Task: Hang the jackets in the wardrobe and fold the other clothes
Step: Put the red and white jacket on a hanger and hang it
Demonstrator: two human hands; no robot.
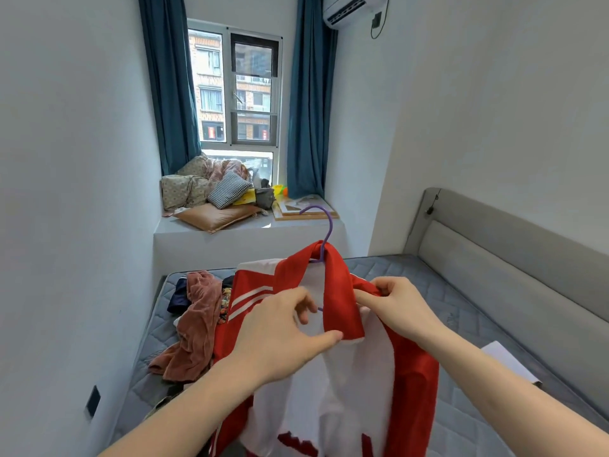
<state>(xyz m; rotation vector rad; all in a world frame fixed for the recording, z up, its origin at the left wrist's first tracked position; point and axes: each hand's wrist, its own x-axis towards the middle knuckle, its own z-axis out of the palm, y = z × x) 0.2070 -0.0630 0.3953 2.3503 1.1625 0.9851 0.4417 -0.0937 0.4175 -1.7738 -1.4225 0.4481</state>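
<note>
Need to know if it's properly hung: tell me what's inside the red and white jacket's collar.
A purple hanger: its hook rises from the red and white jacket collar, a sliver showing lower by the left hand. Its shoulders are covered by cloth.

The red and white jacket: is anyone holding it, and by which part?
Yes. Both hands hold the jacket at its red collar: left hand pinches the collar's lower end, right hand grips the shoulder fold.
</note>
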